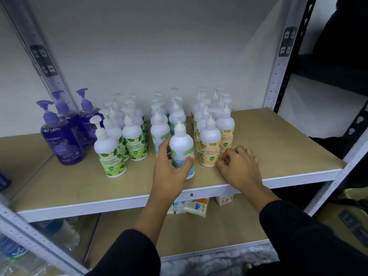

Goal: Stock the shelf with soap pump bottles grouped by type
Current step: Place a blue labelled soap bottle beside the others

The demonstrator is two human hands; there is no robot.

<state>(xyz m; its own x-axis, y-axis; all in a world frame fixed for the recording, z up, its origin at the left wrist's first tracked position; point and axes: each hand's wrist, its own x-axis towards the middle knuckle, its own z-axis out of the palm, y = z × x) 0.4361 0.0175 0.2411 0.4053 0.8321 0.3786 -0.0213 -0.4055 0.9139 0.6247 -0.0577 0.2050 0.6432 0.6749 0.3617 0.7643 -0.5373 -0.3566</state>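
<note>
My left hand (169,172) wraps around a white pump bottle with a blue label (181,145), which stands upright near the front of the tan shelf (79,186). My right hand (238,162) rests curled on the shelf, fingertips beside the base of the front orange-label bottle (209,147). Behind stand rows by type: green-label bottles (110,153) on the left, blue-label bottles (159,132) in the middle, orange-label bottles (225,128) on the right. Three purple bottles (59,138) stand at the far left.
White metal uprights (278,76) frame the shelf, with a white wall behind. The lower shelf holds small boxed packs (196,206) and plastic-wrapped water bottles (57,232) at the left. A dark rack (322,72) stands to the right.
</note>
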